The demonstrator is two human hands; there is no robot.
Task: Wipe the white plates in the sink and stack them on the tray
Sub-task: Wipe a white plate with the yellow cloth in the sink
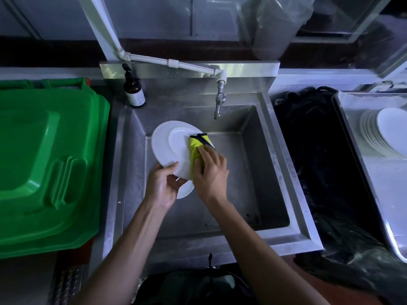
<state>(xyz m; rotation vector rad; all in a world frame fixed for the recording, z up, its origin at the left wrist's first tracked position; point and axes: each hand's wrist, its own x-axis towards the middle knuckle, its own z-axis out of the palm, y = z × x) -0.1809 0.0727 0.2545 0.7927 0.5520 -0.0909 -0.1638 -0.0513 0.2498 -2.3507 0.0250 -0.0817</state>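
Head: hands (187, 179) gripping plate (169, 146), apparently cloth (197, 148).

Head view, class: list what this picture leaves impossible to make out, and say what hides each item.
- Lower plate: mostly covered by the held plate and the left hand.
- Plate stack on the tray: cut off by the right edge, so no count.
- Bottle label: too small to read.
- Right hand fingertips: buried in the yellow cloth.
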